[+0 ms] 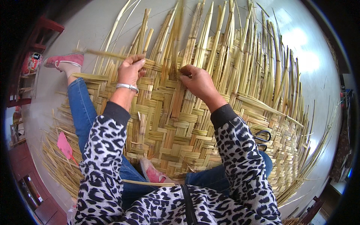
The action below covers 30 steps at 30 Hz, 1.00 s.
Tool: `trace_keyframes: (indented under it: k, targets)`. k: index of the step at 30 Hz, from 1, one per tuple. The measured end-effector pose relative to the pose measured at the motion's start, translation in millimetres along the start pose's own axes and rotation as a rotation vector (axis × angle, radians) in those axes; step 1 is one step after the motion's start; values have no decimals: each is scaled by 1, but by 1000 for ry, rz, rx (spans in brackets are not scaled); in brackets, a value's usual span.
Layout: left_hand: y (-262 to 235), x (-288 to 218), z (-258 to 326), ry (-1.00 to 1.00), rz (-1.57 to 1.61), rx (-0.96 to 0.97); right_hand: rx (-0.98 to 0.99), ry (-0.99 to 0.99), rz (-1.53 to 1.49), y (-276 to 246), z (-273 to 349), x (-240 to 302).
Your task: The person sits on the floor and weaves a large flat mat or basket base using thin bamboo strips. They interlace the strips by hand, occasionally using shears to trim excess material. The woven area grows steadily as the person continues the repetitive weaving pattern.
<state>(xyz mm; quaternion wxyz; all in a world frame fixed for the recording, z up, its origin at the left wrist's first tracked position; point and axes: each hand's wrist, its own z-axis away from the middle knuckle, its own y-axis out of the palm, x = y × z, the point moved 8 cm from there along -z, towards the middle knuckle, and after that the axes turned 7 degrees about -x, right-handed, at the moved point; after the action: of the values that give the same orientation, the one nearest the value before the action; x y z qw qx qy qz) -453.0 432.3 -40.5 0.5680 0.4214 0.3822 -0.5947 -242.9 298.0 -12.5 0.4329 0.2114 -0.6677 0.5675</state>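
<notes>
A partly woven mat (pixel 168 135) of flattened yellow-green reed strips spreads beneath my arms, its loose strips standing out along the far edge. My left hand (pixel 130 69), with a silver bracelet at the wrist, is closed on a reed strip (pixel 103 54) that runs sideways across the weave. The strip's left end is smeared by motion. To the right, my right hand (pixel 198 79) pinches close to the same row, thumb and forefinger together at the upright strips. A blurred upright strip (pixel 176 39) rises just beyond its fingertips; exactly what those fingers grip is partly hidden.
Black-handled scissors (pixel 263 138) lie by my right forearm. A pink fly-swatter-like paddle (pixel 64 145) is at the left, near more loose reeds (pixel 56 165). My outstretched leg (pixel 82 108) borders the mat's left side. Dark red furniture (pixel 32 180) stands at the far left.
</notes>
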Motion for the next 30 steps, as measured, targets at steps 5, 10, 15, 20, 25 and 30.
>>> trace_keyframes:
  k: [5, 10, 15, 20, 25, 30]
  targets:
    - [-21, 8, 21, 144, -254, -190, -104, -106, 8, -6, 19, 5]
    - [-13, -10, 18, 387, -536, -226, -34, -132, 375, 3, 29, 15]
    - [-23, -2, 29, 336, -570, -223, 5, -196, 506, 4, 30, 24]
    - [-23, -3, 29, 317, -566, -145, 67, -198, 554, 9, 34, 25]
    - [-32, 10, 17, 30, -44, -38, 108, -193, 618, 9, 33, 34]
    - [-73, 7, 9, -161, 526, -57, 130, -235, 574, 29, 10, 67]
